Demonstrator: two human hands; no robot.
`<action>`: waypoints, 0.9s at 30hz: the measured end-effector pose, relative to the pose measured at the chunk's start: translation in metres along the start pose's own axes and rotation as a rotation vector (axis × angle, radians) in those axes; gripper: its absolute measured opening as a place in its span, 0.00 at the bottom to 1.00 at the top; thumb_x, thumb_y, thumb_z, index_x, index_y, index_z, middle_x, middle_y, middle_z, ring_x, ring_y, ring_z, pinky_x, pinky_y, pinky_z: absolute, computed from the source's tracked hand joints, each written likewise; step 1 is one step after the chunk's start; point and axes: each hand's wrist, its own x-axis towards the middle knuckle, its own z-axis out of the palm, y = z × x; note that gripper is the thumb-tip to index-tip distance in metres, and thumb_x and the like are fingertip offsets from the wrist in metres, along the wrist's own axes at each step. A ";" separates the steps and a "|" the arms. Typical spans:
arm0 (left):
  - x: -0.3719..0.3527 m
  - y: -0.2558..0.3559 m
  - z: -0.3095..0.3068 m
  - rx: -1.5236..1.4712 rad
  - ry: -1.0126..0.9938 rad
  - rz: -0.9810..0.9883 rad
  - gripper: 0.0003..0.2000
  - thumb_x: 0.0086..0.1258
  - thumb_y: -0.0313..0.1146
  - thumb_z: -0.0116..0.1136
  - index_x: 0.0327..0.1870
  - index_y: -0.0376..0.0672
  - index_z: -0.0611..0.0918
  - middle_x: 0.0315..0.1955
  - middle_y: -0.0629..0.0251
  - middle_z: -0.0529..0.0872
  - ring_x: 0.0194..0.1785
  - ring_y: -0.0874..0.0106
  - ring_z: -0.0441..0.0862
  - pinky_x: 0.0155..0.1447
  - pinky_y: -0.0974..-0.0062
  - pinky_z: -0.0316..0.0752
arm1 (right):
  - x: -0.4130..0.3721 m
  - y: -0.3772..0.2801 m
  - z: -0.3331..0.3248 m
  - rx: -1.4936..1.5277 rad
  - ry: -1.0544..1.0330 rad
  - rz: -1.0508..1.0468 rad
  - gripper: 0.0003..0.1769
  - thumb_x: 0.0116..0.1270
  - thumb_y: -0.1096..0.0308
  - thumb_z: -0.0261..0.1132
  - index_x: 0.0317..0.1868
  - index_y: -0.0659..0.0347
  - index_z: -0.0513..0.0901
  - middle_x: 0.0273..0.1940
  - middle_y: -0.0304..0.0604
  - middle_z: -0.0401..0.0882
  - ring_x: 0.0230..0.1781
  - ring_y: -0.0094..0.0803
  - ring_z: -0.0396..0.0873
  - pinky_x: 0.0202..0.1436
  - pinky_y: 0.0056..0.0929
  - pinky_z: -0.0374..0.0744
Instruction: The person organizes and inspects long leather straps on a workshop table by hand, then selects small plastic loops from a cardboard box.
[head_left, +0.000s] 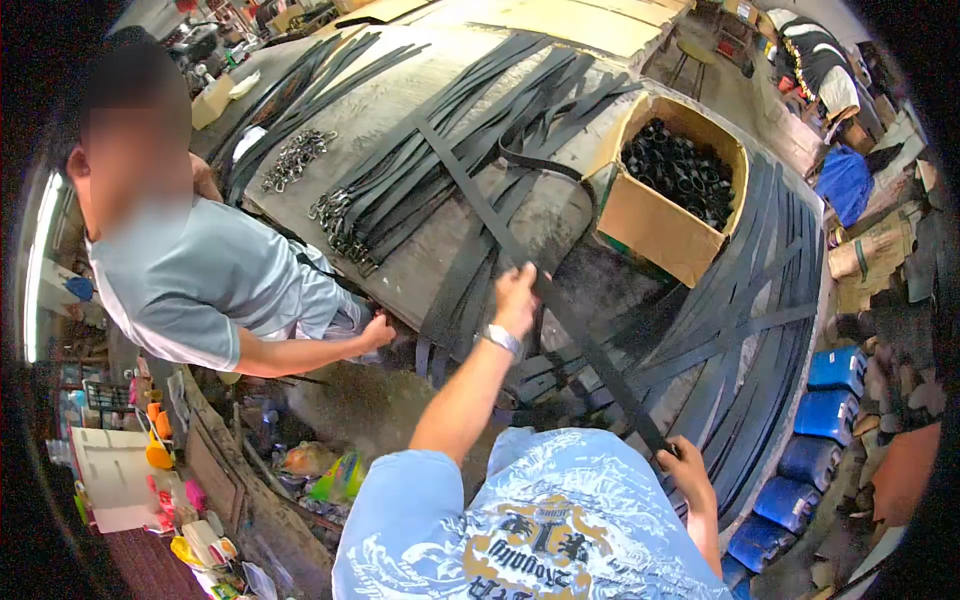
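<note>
A long black strap [580,335] runs taut on a slant across the front of my body. My left hand [517,300], with a watch on the wrist, is closed around its middle stretch. Lower right, my right hand [687,470] grips the strap near its end. Beyond my left hand the strap continues up over the table toward a bundle of black straps [450,140], whose near ends carry metal clips [345,225]. More loose black straps [740,330] lie under and to the right of my hands.
An open cardboard box [650,220] of black rings or loops stands on the table [400,275]. A small pile of metal clips [300,155] lies at the left. Another person [220,270] stands at the table's left side. Blue containers [825,415] line the floor at right.
</note>
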 end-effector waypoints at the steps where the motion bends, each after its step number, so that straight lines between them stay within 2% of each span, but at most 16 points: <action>1: 0.020 0.004 -0.005 -0.042 0.003 0.044 0.08 0.74 0.34 0.59 0.40 0.38 0.80 0.31 0.62 0.86 0.28 0.72 0.82 0.28 0.74 0.74 | -0.011 0.029 -0.014 -0.021 0.031 0.023 0.12 0.62 0.69 0.68 0.43 0.67 0.81 0.31 0.37 0.78 0.31 0.23 0.71 0.34 0.26 0.71; 3: 0.051 0.028 -0.020 0.179 0.015 0.015 0.08 0.75 0.34 0.58 0.41 0.37 0.79 0.31 0.60 0.86 0.31 0.70 0.84 0.32 0.72 0.79 | -0.039 0.065 -0.033 0.021 0.106 0.113 0.10 0.62 0.71 0.67 0.41 0.67 0.80 0.28 0.36 0.76 0.29 0.22 0.72 0.31 0.26 0.70; 5: 0.066 0.039 -0.015 0.123 0.132 0.091 0.09 0.75 0.34 0.58 0.43 0.36 0.78 0.33 0.58 0.86 0.34 0.67 0.86 0.35 0.71 0.81 | -0.071 0.090 -0.056 0.025 0.165 0.202 0.07 0.61 0.74 0.65 0.39 0.66 0.79 0.27 0.36 0.75 0.25 0.21 0.71 0.29 0.24 0.69; 8: 0.093 0.045 -0.038 -0.001 0.004 -0.008 0.10 0.75 0.34 0.58 0.46 0.36 0.77 0.37 0.57 0.86 0.37 0.65 0.86 0.38 0.68 0.80 | -0.113 0.165 -0.093 -0.354 0.347 0.238 0.04 0.60 0.75 0.64 0.35 0.65 0.77 0.26 0.35 0.73 0.23 0.21 0.70 0.25 0.25 0.68; 9: 0.091 0.049 -0.038 -0.040 -0.027 -0.037 0.10 0.75 0.34 0.59 0.46 0.36 0.77 0.39 0.57 0.85 0.38 0.65 0.86 0.39 0.67 0.80 | -0.126 0.172 -0.100 -0.056 0.339 0.355 0.04 0.59 0.77 0.64 0.31 0.63 0.76 0.24 0.36 0.72 0.21 0.21 0.69 0.22 0.25 0.67; 11: 0.085 0.052 -0.038 -0.010 -0.043 -0.085 0.10 0.77 0.35 0.55 0.48 0.37 0.77 0.43 0.58 0.85 0.43 0.64 0.86 0.44 0.64 0.80 | -0.146 0.231 -0.119 -0.138 0.490 0.443 0.04 0.57 0.78 0.64 0.31 0.63 0.76 0.22 0.36 0.72 0.20 0.22 0.70 0.20 0.26 0.67; 13: 0.069 0.060 -0.032 0.008 -0.085 -0.125 0.09 0.77 0.35 0.53 0.48 0.39 0.78 0.44 0.59 0.85 0.45 0.65 0.85 0.44 0.63 0.79 | -0.159 0.234 -0.126 -0.156 0.444 0.515 0.07 0.56 0.76 0.67 0.34 0.66 0.77 0.24 0.40 0.75 0.24 0.27 0.73 0.25 0.30 0.72; 14: 0.056 0.062 -0.024 -0.032 -0.034 -0.128 0.05 0.74 0.36 0.56 0.42 0.46 0.78 0.38 0.64 0.86 0.37 0.70 0.80 0.39 0.68 0.76 | -0.165 0.238 -0.129 -0.166 0.420 0.548 0.09 0.56 0.75 0.68 0.36 0.68 0.77 0.26 0.43 0.76 0.25 0.30 0.75 0.27 0.32 0.75; 17: 0.052 0.062 -0.033 -0.105 -0.128 -0.146 0.04 0.71 0.31 0.60 0.41 0.47 0.78 0.35 0.69 0.83 0.38 0.71 0.81 0.42 0.66 0.77 | -0.169 0.218 -0.122 -0.204 0.429 0.623 0.09 0.56 0.75 0.68 0.33 0.68 0.75 0.27 0.43 0.77 0.26 0.31 0.75 0.28 0.34 0.75; 20: 0.049 0.063 -0.035 0.001 -0.140 -0.103 0.08 0.67 0.26 0.64 0.43 0.46 0.77 0.37 0.71 0.83 0.41 0.72 0.81 0.44 0.67 0.78 | -0.177 0.272 -0.137 -0.351 0.460 0.529 0.09 0.55 0.74 0.68 0.30 0.67 0.74 0.26 0.42 0.77 0.24 0.30 0.75 0.27 0.34 0.74; 23: 0.044 0.064 -0.030 0.142 -0.106 -0.019 0.10 0.66 0.23 0.62 0.47 0.43 0.81 0.39 0.72 0.85 0.41 0.78 0.82 0.45 0.72 0.78 | -0.179 0.291 -0.148 -0.290 0.463 0.410 0.03 0.58 0.78 0.64 0.30 0.66 0.77 0.19 0.38 0.73 0.15 0.25 0.69 0.19 0.29 0.68; 24: 0.040 0.064 -0.026 0.169 -0.067 -0.001 0.10 0.66 0.23 0.62 0.48 0.43 0.81 0.39 0.73 0.85 0.41 0.79 0.82 0.45 0.73 0.78 | -0.180 0.283 -0.150 -0.248 0.444 0.455 0.03 0.58 0.77 0.64 0.30 0.66 0.77 0.19 0.38 0.73 0.15 0.25 0.69 0.19 0.29 0.68; 26: 0.034 0.066 -0.019 0.225 0.008 0.039 0.11 0.66 0.22 0.61 0.50 0.41 0.81 0.40 0.73 0.85 0.41 0.80 0.81 0.45 0.76 0.77 | -0.169 0.215 -0.138 -0.162 0.405 0.540 0.04 0.59 0.76 0.64 0.29 0.66 0.77 0.18 0.38 0.73 0.15 0.25 0.69 0.19 0.29 0.68; 27: 0.033 0.067 -0.018 0.237 0.004 0.035 0.18 0.65 0.23 0.63 0.56 0.36 0.76 0.44 0.69 0.84 0.43 0.77 0.81 0.46 0.75 0.78 | -0.170 0.222 -0.141 -0.207 0.392 0.531 0.04 0.59 0.76 0.64 0.29 0.65 0.77 0.18 0.38 0.73 0.15 0.25 0.69 0.19 0.29 0.68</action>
